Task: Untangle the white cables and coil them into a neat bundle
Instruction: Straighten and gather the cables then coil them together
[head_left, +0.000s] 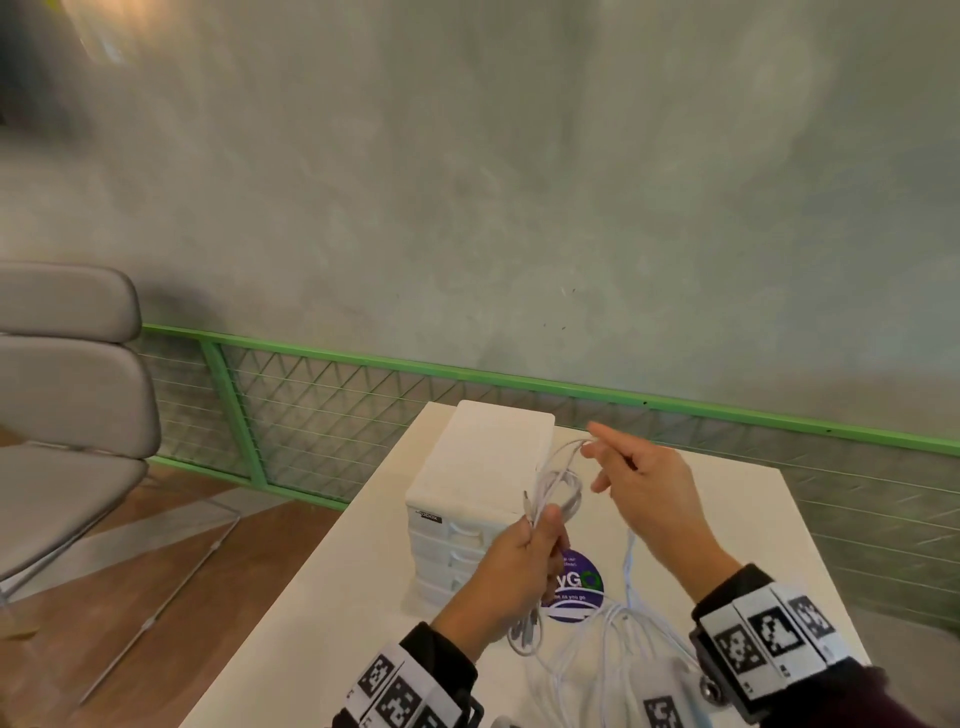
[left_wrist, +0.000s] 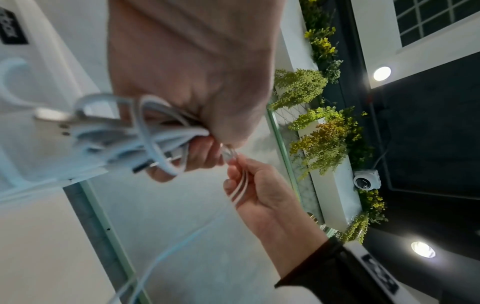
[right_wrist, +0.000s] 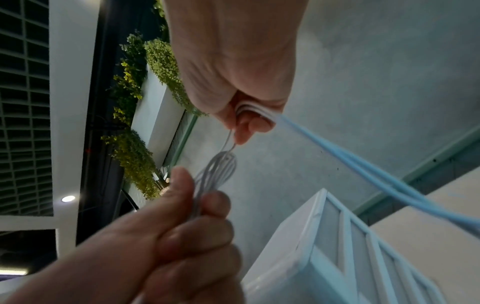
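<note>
My left hand (head_left: 524, 558) grips a coil of white cables (head_left: 558, 488), with loops standing above the fist and connector ends hanging below it. In the left wrist view the coiled cables (left_wrist: 145, 133) and their metal plugs sit in that fist. My right hand (head_left: 631, 480) is raised to the right and pinches a pair of cable strands (head_left: 571, 449) between thumb and fingers. In the right wrist view those strands (right_wrist: 255, 111) run through the fingers and trail down to the right. A loose tangle of white cable (head_left: 613, 649) lies on the table below.
A white mini drawer unit (head_left: 472, 499) stands on the white table (head_left: 727, 519) just behind my hands. A purple round sticker (head_left: 574, 587) lies on the table. A grey chair (head_left: 67, 395) is at the left, and a green mesh railing (head_left: 311, 410) runs behind the table.
</note>
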